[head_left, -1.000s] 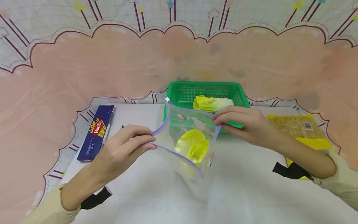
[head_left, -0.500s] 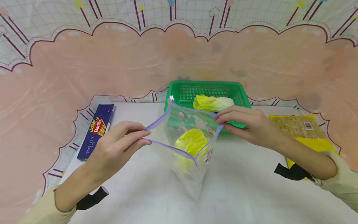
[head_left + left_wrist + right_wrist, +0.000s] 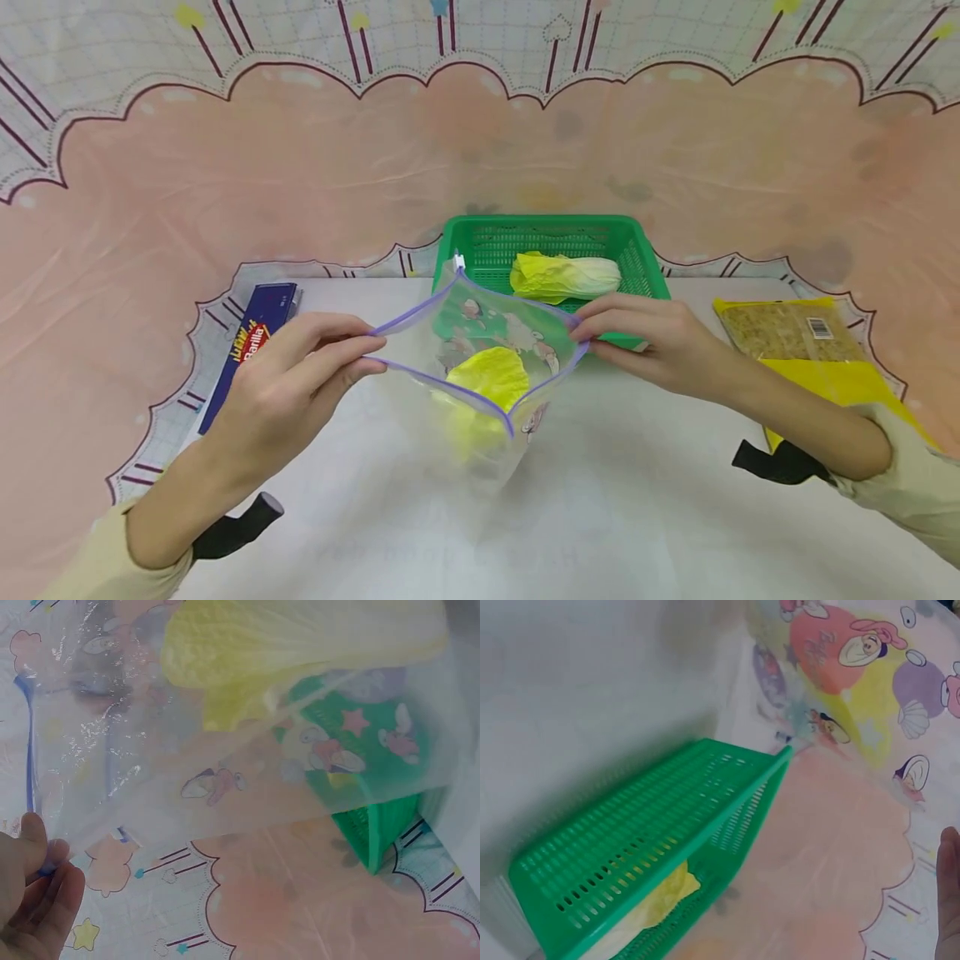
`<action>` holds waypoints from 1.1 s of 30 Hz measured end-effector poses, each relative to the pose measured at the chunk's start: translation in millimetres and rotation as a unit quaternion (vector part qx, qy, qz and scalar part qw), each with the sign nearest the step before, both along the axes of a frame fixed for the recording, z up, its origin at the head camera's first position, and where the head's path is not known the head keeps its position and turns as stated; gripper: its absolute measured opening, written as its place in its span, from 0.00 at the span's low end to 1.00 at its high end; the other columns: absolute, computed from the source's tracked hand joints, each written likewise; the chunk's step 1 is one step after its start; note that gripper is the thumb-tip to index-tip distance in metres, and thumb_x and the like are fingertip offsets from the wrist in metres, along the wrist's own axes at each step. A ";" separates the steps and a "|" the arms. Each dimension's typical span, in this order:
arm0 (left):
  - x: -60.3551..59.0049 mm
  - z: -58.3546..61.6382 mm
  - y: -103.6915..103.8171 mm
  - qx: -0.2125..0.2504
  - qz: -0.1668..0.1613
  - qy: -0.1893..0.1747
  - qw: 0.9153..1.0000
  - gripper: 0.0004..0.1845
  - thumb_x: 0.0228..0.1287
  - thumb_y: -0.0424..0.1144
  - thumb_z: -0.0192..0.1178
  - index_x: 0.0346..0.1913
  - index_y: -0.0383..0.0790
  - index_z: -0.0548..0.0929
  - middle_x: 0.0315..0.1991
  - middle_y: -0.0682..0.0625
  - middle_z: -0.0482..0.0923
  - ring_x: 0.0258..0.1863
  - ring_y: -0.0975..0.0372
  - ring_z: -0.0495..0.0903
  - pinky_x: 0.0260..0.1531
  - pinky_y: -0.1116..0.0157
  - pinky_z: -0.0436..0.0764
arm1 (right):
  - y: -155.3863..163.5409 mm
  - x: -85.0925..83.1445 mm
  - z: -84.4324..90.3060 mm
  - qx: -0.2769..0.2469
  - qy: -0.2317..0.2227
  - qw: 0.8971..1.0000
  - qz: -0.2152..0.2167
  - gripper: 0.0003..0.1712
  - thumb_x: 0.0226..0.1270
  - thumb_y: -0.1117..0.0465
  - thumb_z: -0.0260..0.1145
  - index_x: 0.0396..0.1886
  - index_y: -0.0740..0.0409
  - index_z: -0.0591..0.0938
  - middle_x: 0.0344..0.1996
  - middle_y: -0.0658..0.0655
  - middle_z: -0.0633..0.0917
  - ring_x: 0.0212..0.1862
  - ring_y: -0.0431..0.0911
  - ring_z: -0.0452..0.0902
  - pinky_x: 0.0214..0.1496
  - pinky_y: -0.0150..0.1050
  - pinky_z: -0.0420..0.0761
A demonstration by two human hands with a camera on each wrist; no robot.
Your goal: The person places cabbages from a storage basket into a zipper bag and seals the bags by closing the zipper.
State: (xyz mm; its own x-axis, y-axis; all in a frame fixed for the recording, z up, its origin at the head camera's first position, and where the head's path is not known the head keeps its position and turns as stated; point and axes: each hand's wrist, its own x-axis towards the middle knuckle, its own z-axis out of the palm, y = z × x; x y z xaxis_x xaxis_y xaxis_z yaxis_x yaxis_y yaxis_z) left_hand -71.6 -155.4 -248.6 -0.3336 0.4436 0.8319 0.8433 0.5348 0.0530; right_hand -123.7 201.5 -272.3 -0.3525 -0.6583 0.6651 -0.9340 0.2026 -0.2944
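Observation:
A see-through zip bag (image 3: 420,417) with a purple rim and printed cartoon figures hangs with its mouth spread wide. Its white slider (image 3: 459,262) sits at the far corner. Inside lies a yellow leafy cabbage (image 3: 491,377), which shows through the film in the left wrist view as a cabbage (image 3: 300,645) with a pale stalk. My left hand (image 3: 288,379) pinches the rim on the left between thumb and fingers. On the right side my right hand (image 3: 652,342) pinches the opposite rim; only a sliver of that hand (image 3: 949,896) shows in the right wrist view.
Behind the bag stands a green basket (image 3: 637,250) holding another cabbage (image 3: 573,277). A blue Barilla spaghetti box (image 3: 251,333) lies at left, partly behind the left hand. At right a yellow packet (image 3: 795,333) lies on the white table (image 3: 637,517), partly under the right forearm.
My left hand has drawn the rim leftward and slightly up, so the bag's mouth is wider. The cabbage inside now sits lower behind the near rim. The right hand keeps its grip.

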 end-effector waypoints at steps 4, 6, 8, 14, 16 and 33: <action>-0.2 4.3 0.6 0.001 0.000 0.010 1.000 0.21 0.70 0.47 0.56 0.37 0.30 0.88 0.36 0.41 0.82 0.34 0.56 0.79 0.31 0.70 0.79 | -1.0 -3.8 -6.0 0.017 -0.015 1.000 0.006 0.16 0.72 0.51 0.58 0.43 0.57 0.85 0.42 0.54 0.86 0.47 0.39 0.80 0.39 0.22 0.81; -0.2 5.8 0.7 -0.001 -0.002 0.012 1.000 0.21 0.71 0.46 0.55 0.37 0.29 0.88 0.35 0.41 0.82 0.34 0.56 0.79 0.31 0.69 0.79 | -1.0 -9.1 -9.3 0.026 -0.017 1.000 0.004 0.16 0.71 0.51 0.60 0.46 0.57 0.84 0.42 0.53 0.86 0.46 0.39 0.80 0.41 0.22 0.80; 0.3 6.6 0.4 -0.006 0.002 0.017 1.000 0.21 0.71 0.46 0.55 0.37 0.29 0.87 0.35 0.41 0.82 0.34 0.55 0.79 0.31 0.68 0.78 | 0.8 -18.3 -13.1 0.034 -0.022 0.999 -0.004 0.17 0.69 0.51 0.62 0.48 0.58 0.84 0.42 0.53 0.86 0.43 0.39 0.80 0.43 0.22 0.79; 1.6 8.7 -2.6 -0.011 0.015 0.029 0.999 0.21 0.71 0.46 0.54 0.36 0.29 0.87 0.35 0.41 0.82 0.31 0.55 0.78 0.29 0.67 0.77 | 19.5 -68.8 -29.1 0.102 -0.054 0.991 -0.072 0.21 0.60 0.60 0.72 0.53 0.58 0.81 0.45 0.53 0.85 0.41 0.41 0.81 0.41 0.26 0.81; 1.7 10.8 -4.3 -0.019 0.016 0.027 0.999 0.22 0.72 0.46 0.54 0.36 0.29 0.87 0.35 0.41 0.82 0.31 0.56 0.78 0.29 0.67 0.77 | 25.1 -83.9 -33.1 0.142 -0.083 0.981 -0.099 0.28 0.57 0.64 0.74 0.58 0.58 0.78 0.48 0.55 0.83 0.45 0.44 0.81 0.42 0.34 0.83; 4.1 12.0 -3.5 -0.039 -0.010 0.011 0.999 0.21 0.72 0.46 0.52 0.37 0.30 0.87 0.36 0.43 0.81 0.34 0.58 0.78 0.30 0.70 0.80 | 26.0 -187.1 -63.4 0.359 -0.304 0.872 -0.136 0.64 0.54 0.45 0.75 0.78 0.56 0.42 0.77 0.68 0.45 0.76 0.68 0.37 0.72 0.73 0.46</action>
